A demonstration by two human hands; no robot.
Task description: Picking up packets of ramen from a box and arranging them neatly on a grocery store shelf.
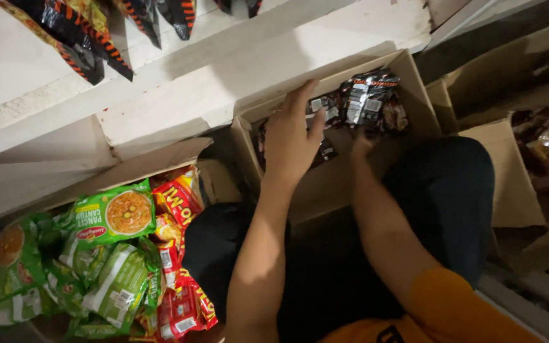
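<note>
My left hand (292, 134) reaches into an open cardboard box (414, 76), fingers spread over dark shiny snack packets (370, 101) inside it. My right hand (361, 145) dips lower into the same box, its fingers mostly hidden among the packets below the dark stack. Whether either hand grips a packet is unclear. Both forearms stretch up from the lower middle, over dark trousers.
White shelving (179, 82) runs across the top, with black-and-orange packets (84, 38) hanging above. At lower left lies a heap of green noodle packets (112, 219) and red packets (179, 305). More cardboard boxes (509, 178) stand at the right.
</note>
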